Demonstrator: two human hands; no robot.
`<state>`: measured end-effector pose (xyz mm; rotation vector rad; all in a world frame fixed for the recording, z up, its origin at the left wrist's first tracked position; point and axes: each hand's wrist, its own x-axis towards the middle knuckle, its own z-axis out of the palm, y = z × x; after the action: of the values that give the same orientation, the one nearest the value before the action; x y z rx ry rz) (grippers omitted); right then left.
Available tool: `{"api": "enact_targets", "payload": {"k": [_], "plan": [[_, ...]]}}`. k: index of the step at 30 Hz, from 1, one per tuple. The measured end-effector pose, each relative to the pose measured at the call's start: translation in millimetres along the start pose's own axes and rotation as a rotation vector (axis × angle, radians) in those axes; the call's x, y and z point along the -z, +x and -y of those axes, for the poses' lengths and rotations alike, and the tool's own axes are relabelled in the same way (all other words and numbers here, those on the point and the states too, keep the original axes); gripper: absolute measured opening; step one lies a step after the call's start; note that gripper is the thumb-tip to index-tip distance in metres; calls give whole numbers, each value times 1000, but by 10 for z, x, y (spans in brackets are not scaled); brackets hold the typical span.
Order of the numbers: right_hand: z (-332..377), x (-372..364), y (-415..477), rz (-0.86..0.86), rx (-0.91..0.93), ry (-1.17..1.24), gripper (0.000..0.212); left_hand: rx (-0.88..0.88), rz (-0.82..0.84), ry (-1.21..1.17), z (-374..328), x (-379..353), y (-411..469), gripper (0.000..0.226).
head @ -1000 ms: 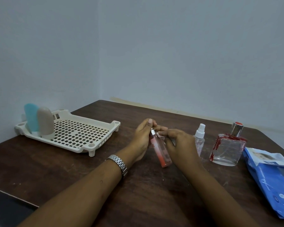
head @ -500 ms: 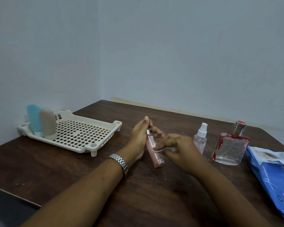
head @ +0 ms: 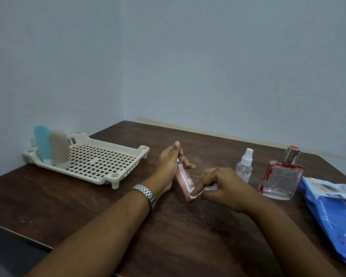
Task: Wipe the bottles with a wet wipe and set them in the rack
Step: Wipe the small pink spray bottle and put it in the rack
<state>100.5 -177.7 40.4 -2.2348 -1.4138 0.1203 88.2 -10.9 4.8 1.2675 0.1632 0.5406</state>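
Right hand (head: 222,186) has slid down the pink bottle (head: 183,179) since a second ago: it was up near the cap, now it's at the base end. Bottle has barely shifted, and the left hand (head: 171,162) is in the same spot.

State as we read it:
- Left hand pinches the pink bottle at its cap end, forefinger straight up, thumb out to the right. Watch (head: 145,193) on that wrist.
- Right hand fingers are curled, pinching the wet wipe (head: 201,191) against the bottom corner of the bottle.
- Bottle is tilted, cap end away from us and leaning left, over the table (head: 168,236) between the rack (head: 92,177) and the spray bottle (head: 245,166). We can't tell whether its base touches the wood.

Progress, our count is two of five racked:
- Done: blue bottle (head: 42,142) and beige bottle (head: 60,148) stand upright side by side in the rack's far left corner.
- In hand: pink bottle. The wipe has now run its length, so we'd judge it close to ready for the rack, though its far face is hidden from us.
- Left: spray bottle and square glass bottle (head: 281,178) with red trim, both upright on the table just right of the hands. Neither is being touched.
- Pack of wipes (head: 336,212) lies at the right edge, flap open, if a fresh one is needed.
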Motion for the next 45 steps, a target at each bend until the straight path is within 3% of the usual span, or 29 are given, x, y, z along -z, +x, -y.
{"api": "enact_targets", "payload": {"k": [4, 10, 13, 22, 30, 36, 45], "plan": [[4, 57, -21, 24, -21, 65, 23, -21, 32, -3, -4, -1, 3, 35], [-79, -71, 86, -581, 16, 19, 23, -81, 113, 23, -48, -30, -20, 31], [-81, -173, 162, -681, 36, 3, 23, -119, 130, 68, -44, -37, -30, 31], [-2, -315, 245, -549, 131, -100, 28, -156, 92, 172, -27, 3, 6, 35], [44, -293, 154, -433, 234, -309, 24, -90, 75, 125, -6, 36, 5, 34], [-11, -273, 12, -304, 173, -300, 34, -53, 92, 56, 11, 51, 3, 34], [-17, -234, -228, -211, 141, -313, 31, -46, 60, 90, 18, 62, -18, 36]]}}
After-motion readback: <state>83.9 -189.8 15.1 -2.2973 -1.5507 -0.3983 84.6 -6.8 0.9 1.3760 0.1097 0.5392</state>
